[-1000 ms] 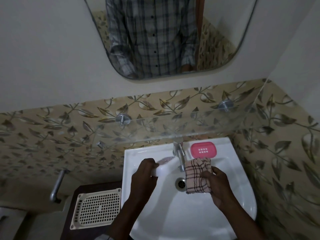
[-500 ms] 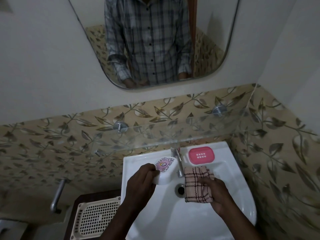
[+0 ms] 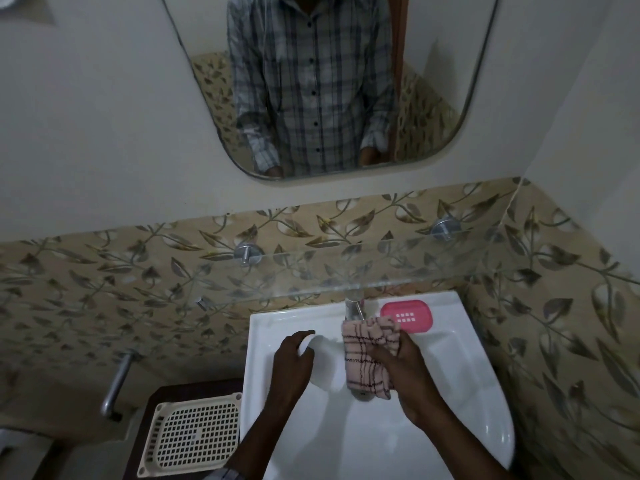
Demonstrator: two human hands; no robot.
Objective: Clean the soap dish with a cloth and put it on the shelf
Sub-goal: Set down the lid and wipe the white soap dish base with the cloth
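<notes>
Head camera chat, two kids looking:

— What is the left hand (image 3: 294,358) doing?

— It holds a white soap dish (image 3: 323,362) over the white sink (image 3: 478,393). Its fingers are curled tight round the dish's left end.

— And the right hand (image 3: 403,367)?

— It holds a pink checked cloth (image 3: 367,355). The fingers are closed on the cloth and press it on the right side of the white dish.

— Can you see inside the dish?

— No. The dish looks blurry and white, and I cannot tell which way it faces.

— What is the pink thing at the back?

— Another soap dish part, a pink tray (image 3: 407,315) with little white holes. It lies on the sink's back edge, just right of the tap (image 3: 354,308).

— Where is the shelf?

— A glass shelf (image 3: 398,271) sticks out from the leafy tiles (image 3: 104,278), above the sink. Two round metal holders carry it. The white dish is lower down, not on the shelf.

— What else?

— A cream basket (image 3: 194,434) with holes sits left of the sink. A mirror (image 3: 329,81) above shows a checked shirt.
</notes>
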